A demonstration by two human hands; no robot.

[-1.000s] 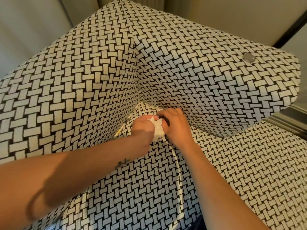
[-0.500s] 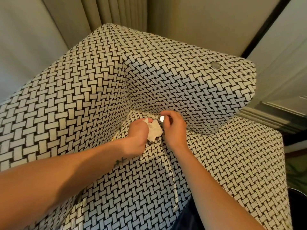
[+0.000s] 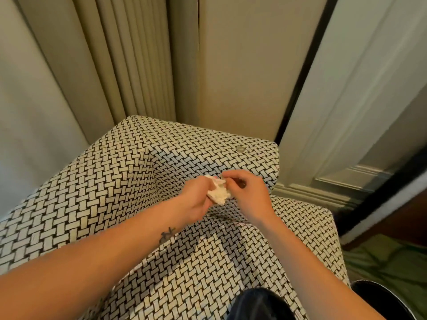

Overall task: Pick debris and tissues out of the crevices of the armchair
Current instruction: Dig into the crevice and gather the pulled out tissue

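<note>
The armchair (image 3: 97,204) is covered in black-and-white basket-weave fabric, with its seat (image 3: 208,262) below my arms. My left hand (image 3: 196,202) grips a crumpled white tissue (image 3: 218,192) above the seat's back corner. My right hand (image 3: 247,195) is right beside it, its fingertips pinching a small shiny scrap of debris at the tissue's top edge. Both hands are lifted clear of the crevice between seat and right arm. A round button (image 3: 240,149) sits on the top of the right arm.
Beige curtains (image 3: 129,65) hang behind the chair, with a wall panel (image 3: 238,65) and a white door frame (image 3: 346,112) to the right. A green rug (image 3: 392,262) and a dark round object (image 3: 388,301) lie at the lower right.
Both hands have lifted out of the crevice with the tissue and the small scrap. The camera has tilted up and back, so the chair looks smaller and lower.
</note>
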